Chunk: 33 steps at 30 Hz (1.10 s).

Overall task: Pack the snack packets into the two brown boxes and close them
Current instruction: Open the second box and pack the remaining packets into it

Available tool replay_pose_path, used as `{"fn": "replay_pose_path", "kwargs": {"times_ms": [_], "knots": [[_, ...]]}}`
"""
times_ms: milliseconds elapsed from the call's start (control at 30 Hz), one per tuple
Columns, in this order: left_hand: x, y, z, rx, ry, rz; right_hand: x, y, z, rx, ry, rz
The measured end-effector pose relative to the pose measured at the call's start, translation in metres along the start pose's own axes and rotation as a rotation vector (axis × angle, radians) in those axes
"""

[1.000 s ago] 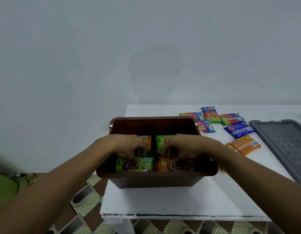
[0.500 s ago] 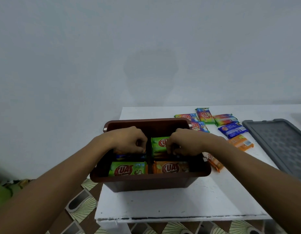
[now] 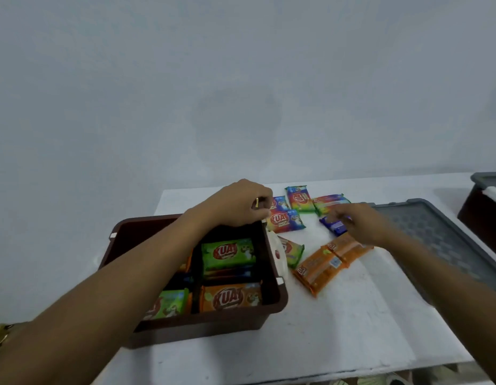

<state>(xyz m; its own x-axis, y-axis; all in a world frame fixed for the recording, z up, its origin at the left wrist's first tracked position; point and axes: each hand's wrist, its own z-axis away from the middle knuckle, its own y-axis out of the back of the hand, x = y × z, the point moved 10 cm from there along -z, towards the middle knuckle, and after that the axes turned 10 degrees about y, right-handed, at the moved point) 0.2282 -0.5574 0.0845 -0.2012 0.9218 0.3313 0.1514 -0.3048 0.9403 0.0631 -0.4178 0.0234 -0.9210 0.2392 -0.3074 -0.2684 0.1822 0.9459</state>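
Note:
A brown box (image 3: pixel 271 304) stands at the table's left, open, with green (image 3: pixel 228 252) and orange (image 3: pixel 231 297) snack packets packed inside. My left hand (image 3: pixel 241 205) hovers over the box's far right corner, fingers curled shut, with nothing visible in it. My right hand (image 3: pixel 358 222), blurred, reaches with fingers apart over a blue packet (image 3: pixel 334 227). Loose packets lie to the right of the box: multicolour ones (image 3: pixel 287 219), two orange ones (image 3: pixel 319 269) and one against the box's side (image 3: pixel 292 251). A second brown box (image 3: pixel 481 220) shows at the right edge.
A grey lid (image 3: pixel 435 240) lies flat on the white table (image 3: pixel 338 329), right of the loose packets. A white latch (image 3: pixel 278 255) hangs on the near box's right side. A pale wall stands behind. Patterned floor tiles show below the table's front edge.
Both hands have come up out of the box. My left hand moved to the far right corner; my right hand swung right over the loose packets. The view shifted right, revealing the second box.

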Motion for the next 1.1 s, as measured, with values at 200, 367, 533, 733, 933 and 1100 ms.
{"fn": "replay_pose_path", "kwargs": {"times_ms": [200, 367, 533, 733, 933, 1100], "knots": [[0.019, -0.036, -0.065, -0.125, 0.042, -0.066, 0.081, -0.006, 0.005, -0.096, -0.082, 0.074], [0.031, -0.098, -0.091, -0.452, 0.075, -0.226, 0.103, -0.012, -0.013, -0.165, -0.051, 0.104], [0.018, -0.148, -0.085, -0.768, 0.129, -0.506, 0.095, -0.027, -0.033, -0.282, 0.093, 0.128], [0.013, -0.166, -0.085, -0.781, 0.092, -0.584, 0.087, -0.049, -0.052, -0.418, 0.159, 0.070], [0.012, -0.164, -0.085, -0.728, 0.159, -0.337, 0.075, -0.051, -0.061, -0.525, 0.267, 0.227], [0.018, -0.130, -0.098, -0.541, 0.189, -0.116, 0.071, -0.015, -0.061, -0.532, 0.282, 0.147]]}}
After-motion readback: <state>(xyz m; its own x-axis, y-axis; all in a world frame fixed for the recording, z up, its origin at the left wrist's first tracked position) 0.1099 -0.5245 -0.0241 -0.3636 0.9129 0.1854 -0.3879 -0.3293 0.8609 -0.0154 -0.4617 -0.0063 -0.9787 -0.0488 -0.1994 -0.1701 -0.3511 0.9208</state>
